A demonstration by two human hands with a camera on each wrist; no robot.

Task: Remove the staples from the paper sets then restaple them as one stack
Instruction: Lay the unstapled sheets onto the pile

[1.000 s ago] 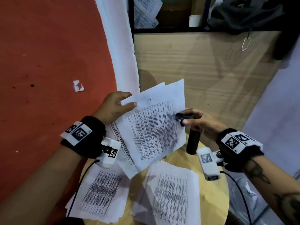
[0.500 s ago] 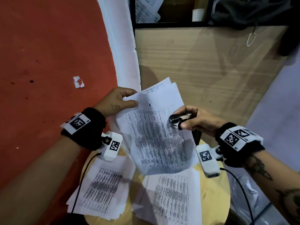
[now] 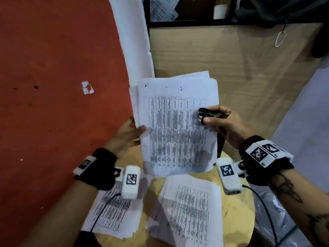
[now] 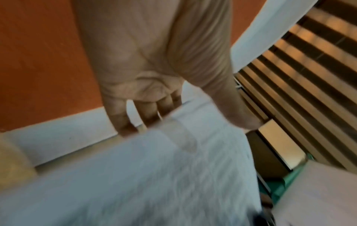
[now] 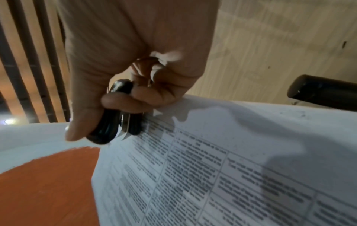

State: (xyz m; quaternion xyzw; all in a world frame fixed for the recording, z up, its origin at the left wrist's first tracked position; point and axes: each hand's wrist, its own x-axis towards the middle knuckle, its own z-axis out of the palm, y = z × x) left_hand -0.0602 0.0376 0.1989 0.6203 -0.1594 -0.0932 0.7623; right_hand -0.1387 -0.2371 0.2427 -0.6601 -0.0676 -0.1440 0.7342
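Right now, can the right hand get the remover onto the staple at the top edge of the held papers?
Probably yes. The right hand grips the remover beside the held papers, and nothing covers the staple above it.

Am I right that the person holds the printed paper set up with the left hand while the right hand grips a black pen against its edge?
Not quite: the right hand grips a black staple remover with metal claws, not a pen, as the right wrist view shows. The left hand does hold the paper set up.
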